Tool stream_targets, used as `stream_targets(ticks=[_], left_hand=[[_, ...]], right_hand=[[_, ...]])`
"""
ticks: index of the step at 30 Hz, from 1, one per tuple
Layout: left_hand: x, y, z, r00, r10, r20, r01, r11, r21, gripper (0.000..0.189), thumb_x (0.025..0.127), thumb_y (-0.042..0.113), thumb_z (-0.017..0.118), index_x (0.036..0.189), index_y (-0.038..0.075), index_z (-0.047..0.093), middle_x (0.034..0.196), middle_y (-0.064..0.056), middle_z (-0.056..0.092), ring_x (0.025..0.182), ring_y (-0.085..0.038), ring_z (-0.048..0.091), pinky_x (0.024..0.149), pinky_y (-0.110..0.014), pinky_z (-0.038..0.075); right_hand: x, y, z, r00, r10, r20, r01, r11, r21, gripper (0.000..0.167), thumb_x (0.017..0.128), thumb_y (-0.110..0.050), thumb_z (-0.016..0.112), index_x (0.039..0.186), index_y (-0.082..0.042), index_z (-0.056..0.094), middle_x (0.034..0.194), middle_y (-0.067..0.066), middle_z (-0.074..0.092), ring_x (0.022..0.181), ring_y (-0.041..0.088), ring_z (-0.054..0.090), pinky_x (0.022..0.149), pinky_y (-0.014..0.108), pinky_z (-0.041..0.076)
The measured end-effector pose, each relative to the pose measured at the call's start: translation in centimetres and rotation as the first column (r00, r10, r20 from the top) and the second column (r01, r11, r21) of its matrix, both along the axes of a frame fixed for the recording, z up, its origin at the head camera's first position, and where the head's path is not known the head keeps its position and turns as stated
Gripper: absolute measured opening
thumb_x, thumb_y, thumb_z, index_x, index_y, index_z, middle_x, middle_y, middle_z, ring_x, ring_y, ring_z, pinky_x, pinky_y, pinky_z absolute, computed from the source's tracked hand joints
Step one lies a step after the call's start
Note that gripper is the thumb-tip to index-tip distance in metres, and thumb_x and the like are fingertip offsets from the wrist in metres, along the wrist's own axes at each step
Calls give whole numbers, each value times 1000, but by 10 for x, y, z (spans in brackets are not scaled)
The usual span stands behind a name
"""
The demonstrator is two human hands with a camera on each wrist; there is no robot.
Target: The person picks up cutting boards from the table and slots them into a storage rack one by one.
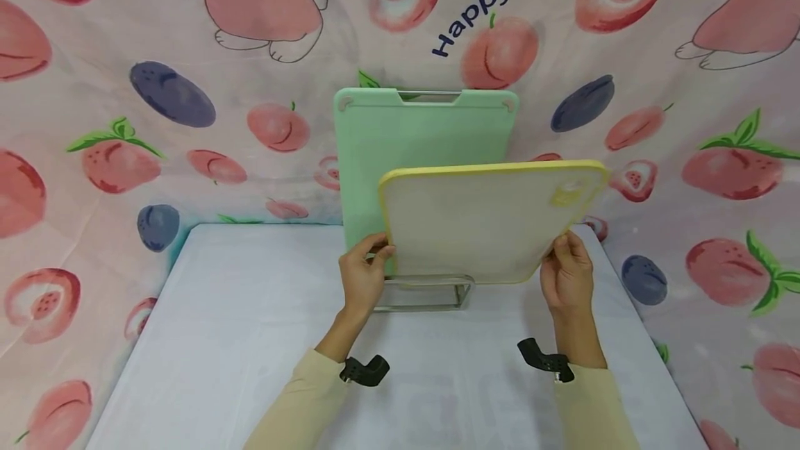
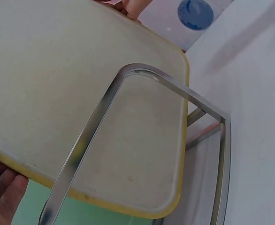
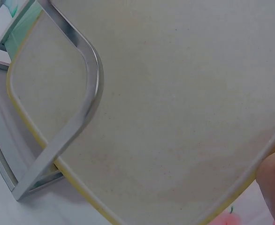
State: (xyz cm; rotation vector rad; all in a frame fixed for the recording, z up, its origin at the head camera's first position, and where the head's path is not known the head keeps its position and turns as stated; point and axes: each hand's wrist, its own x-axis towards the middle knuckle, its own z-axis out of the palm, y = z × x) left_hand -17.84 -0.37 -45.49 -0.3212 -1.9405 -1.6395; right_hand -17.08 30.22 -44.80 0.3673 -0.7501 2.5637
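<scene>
Both hands hold a white cutting board (image 1: 469, 224) with a yellow rim, its long side running across. My left hand (image 1: 362, 273) pinches the left edge; its fingertips also show at the bottom left of the left wrist view. My right hand (image 1: 567, 269) grips the right edge near the lower corner. The board's lower left part stands behind the front bar of a metal rack (image 2: 91, 124), while its right part sticks out past the rack. A larger green cutting board (image 1: 425, 127) stands upright behind it, its lower part mostly hidden.
The rack rests on a table with a white cover (image 1: 250, 339). A fruit-patterned cloth (image 1: 250, 82) hangs behind and at both sides. Another thin metal bar (image 1: 431, 93) shows at the green board's top notch.
</scene>
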Motion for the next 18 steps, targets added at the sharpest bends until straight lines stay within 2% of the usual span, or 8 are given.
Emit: stream_targets(ticks=[10,16,18], left_hand=[[1,-8,5,1000,5,17,-5,1000,24,16,78,-2,76,93,-5,73,84,-14,70,71,-26,65,57,-22,52],[2,-10,12,999,20,26,-21,1000,21,15,77,-7,74,93,-8,72,83,-18,70,70,-30,66,58,-32,54],[7,-11,21,999,20,33,-20,1000,20,15,77,-9,73,92,-10,71,83,-20,69,70,-32,66,59,-34,55]], right_hand=[[-1,-10,-3,999,-38,38,37,999,27,17,91,3,54,98,7,69,91,14,64,83,21,58,77,26,47],[2,-12,-6,999,15,45,-15,1000,-17,18,92,4,53,99,8,69,92,14,63,84,21,57,78,27,46],[2,-13,-7,999,30,43,-29,999,-23,19,93,4,51,100,8,68,92,14,64,85,22,57,79,27,46]])
